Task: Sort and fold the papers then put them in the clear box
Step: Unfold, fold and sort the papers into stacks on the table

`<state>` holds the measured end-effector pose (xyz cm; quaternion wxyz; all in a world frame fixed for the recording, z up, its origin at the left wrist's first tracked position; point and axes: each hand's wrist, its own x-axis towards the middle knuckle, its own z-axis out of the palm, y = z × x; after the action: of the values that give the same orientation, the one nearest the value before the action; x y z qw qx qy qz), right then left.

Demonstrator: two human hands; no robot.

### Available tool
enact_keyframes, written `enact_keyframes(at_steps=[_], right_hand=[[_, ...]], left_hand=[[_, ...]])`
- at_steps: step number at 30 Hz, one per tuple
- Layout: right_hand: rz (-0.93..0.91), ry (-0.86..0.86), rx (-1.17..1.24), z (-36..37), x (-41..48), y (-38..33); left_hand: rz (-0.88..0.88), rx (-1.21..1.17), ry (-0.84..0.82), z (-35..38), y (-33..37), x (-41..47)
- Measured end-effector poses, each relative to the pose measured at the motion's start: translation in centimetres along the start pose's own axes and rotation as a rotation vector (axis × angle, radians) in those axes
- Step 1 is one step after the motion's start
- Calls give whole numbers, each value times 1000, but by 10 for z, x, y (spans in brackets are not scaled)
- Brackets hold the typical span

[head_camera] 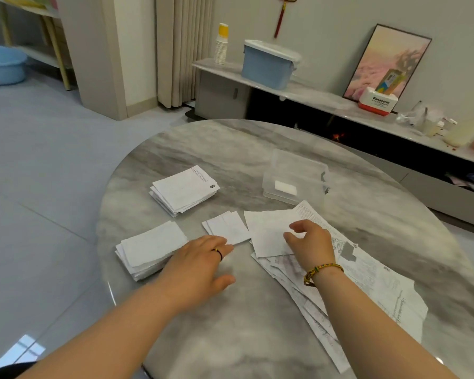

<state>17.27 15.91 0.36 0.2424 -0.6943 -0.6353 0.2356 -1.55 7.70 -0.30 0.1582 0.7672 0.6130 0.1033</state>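
Desk (230,324): round, grey marbled top. The person reaches both bare forearms in over its near edge.

Left hand (200,261): palm down, fingers straight and close together, holding nothing. Its fingertips reach the near edge of the small folded stack (227,227) at mid-desk. Dark ring (218,252) on one finger.

Right hand (311,242): sits on the top sheet (266,231) of the loose pile (372,280), fingers curled, thumb and forefinger apart above the paper. Cannot tell whether it pinches the sheet or only rests on it. Braided bracelet (322,270) at that wrist.

Papers, four groups:
- far folded stack (184,190), left of centre, print showing on its top sheet;
- near folded stack (151,247), just beside the left hand, on its outer side;
- small folded stack, between the two hands;
- loose pile, unfolded printed sheets fanned along the right side, partly under the right forearm.

Clear box (296,165): stands on the desk beyond the loose pile, apart from both hands. One small white folded paper (285,188) lies on its floor.
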Motion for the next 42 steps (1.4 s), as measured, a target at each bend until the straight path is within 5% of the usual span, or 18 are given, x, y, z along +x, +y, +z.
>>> enact_keyframes(at_steps=[17,26,31,36,42], right_hand=[[177,-61,-316,3,29,19],[185,-17,-197,0,32,22],[166,99,96,-18,30,24],[60,90,379,-59,2,17],[75,-292,389,-85,-51,25]], left_hand=[[30,96,-117,22,6,18],[16,98,-114,21,6,17],[1,62,-79,18,7,17],[-74,-243,100,5,12,17],[-184,-791,216,-12,40,9]])
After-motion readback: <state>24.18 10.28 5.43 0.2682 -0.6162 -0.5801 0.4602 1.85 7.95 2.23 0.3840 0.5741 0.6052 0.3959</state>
